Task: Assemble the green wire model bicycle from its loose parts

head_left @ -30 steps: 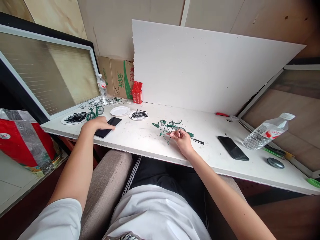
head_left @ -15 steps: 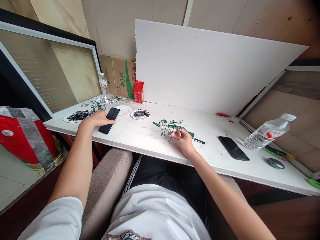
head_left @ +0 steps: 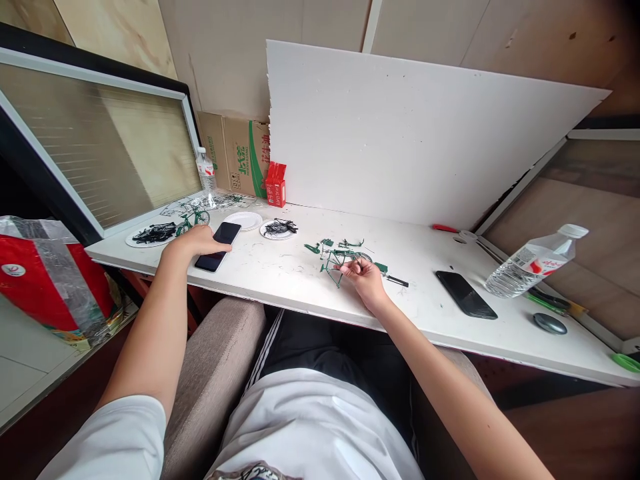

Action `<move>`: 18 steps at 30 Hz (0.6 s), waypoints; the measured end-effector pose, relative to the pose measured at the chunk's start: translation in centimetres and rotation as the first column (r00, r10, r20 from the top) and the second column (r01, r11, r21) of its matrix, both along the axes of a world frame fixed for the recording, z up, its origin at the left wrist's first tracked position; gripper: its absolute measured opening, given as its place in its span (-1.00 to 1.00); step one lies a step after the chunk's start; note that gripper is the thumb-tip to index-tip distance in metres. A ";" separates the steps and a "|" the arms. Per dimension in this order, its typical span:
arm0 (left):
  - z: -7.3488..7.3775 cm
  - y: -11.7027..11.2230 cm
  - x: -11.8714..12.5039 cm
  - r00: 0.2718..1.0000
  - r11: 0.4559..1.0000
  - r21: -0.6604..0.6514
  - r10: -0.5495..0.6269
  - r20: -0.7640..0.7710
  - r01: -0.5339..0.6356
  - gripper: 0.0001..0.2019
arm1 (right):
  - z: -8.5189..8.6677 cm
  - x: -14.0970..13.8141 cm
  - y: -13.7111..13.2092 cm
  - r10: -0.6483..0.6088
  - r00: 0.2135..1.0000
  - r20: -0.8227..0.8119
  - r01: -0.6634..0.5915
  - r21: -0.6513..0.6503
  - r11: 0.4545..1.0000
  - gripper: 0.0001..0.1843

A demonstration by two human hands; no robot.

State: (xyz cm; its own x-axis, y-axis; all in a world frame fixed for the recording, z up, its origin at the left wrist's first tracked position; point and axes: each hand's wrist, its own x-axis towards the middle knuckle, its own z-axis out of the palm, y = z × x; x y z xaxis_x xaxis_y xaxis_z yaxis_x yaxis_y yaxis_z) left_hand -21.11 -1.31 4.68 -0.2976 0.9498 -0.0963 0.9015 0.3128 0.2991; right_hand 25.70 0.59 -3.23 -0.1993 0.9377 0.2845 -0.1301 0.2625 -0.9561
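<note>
My left hand reaches to the left part of the table and grips a dark-screened smartphone, the thumb lying across its screen side. The other fingers are hidden behind the hand. My right hand is closed in a pinch on a green model bicycle lying on the table. Its fingers cover part of the frame, next to a thin wheel. Around it are a green saddle-like piece, a curved handlebar-like piece and a black strip.
White plates hold black parts and more black pieces. Another green model bicycle stands at the left. Water bottles, a black phone, a red box and a dark oval object are on the table.
My left hand and the smartphone have shifted slightly toward me. My right hand stays at the model bicycle. The view has shifted a little.
</note>
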 end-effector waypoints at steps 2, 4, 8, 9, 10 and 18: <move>-0.3 0.2 0.1 0.999 0.998 -0.062 0.013 -0.043 -0.016 -0.36 | 0.1 0.0 -0.1 0.003 1.000 0.001 -0.003 -0.001 1.000 -0.33; -0.6 0.4 0.3 0.997 0.995 -0.096 0.018 -0.080 -0.026 -0.31 | 0.1 -0.1 -0.2 0.005 1.000 -0.003 -0.005 -0.005 1.000 -0.35; -0.9 0.8 0.8 0.989 0.991 -0.105 0.064 -0.131 -0.078 -0.18 | 0.2 -0.1 -0.2 0.010 1.000 -0.027 -0.010 -0.018 1.000 -0.40; -1.0 0.9 1.0 0.987 0.991 -0.104 0.072 -0.140 -0.088 -0.17 | 0.1 -0.1 -0.2 0.011 1.000 -0.029 -0.012 -0.017 1.000 -0.41; -1.0 0.9 1.1 0.986 0.990 -0.103 0.079 -0.147 -0.094 -0.16 | 0.1 -0.1 -0.1 0.010 1.000 -0.029 -0.011 -0.014 1.000 -0.41; -1.5 1.2 1.3 0.987 0.991 -0.097 0.074 -0.145 -0.089 -0.12 | -0.4 0.0 0.3 -0.005 1.000 0.027 0.005 0.010 1.000 -0.42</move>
